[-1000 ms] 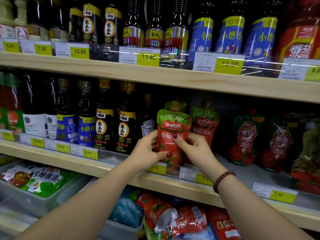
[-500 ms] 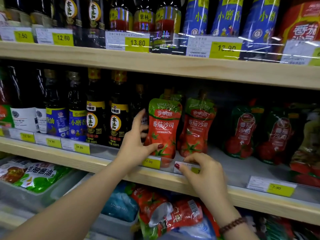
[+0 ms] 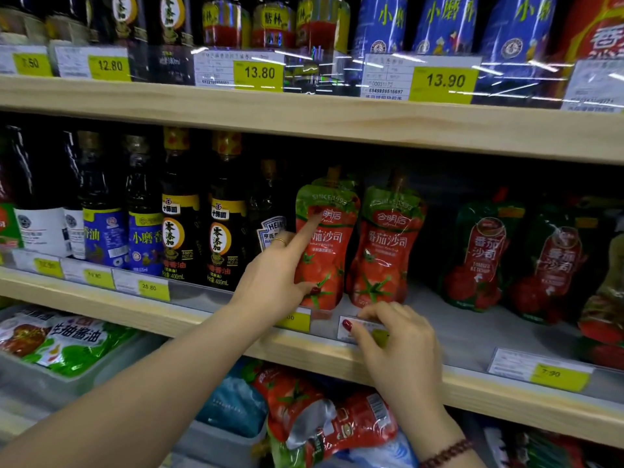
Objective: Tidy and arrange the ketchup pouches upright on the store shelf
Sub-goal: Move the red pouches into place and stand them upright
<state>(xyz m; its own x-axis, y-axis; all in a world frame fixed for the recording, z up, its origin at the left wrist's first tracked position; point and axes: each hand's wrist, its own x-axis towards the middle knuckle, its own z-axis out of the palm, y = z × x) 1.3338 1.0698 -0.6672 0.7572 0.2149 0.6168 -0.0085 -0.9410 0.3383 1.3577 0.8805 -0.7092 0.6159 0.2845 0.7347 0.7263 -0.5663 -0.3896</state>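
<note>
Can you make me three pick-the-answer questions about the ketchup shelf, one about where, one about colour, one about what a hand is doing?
1. Where is the left hand's pointing finger?
A. on the left red-and-green ketchup pouch
B. on a blue bottle
C. on the top shelf

2. What colour are the price tags, like the 13.80 tag?
A. pink
B. yellow
C. white only

3. What is the right hand doing?
A. lifting a pouch
B. touching the small label on the wooden shelf edge
C. hanging free

Answers: 1 A, its fingertip rests on that pouch's front. 2 B, the number sits on yellow. 3 B, its fingers rest on the label.
</note>
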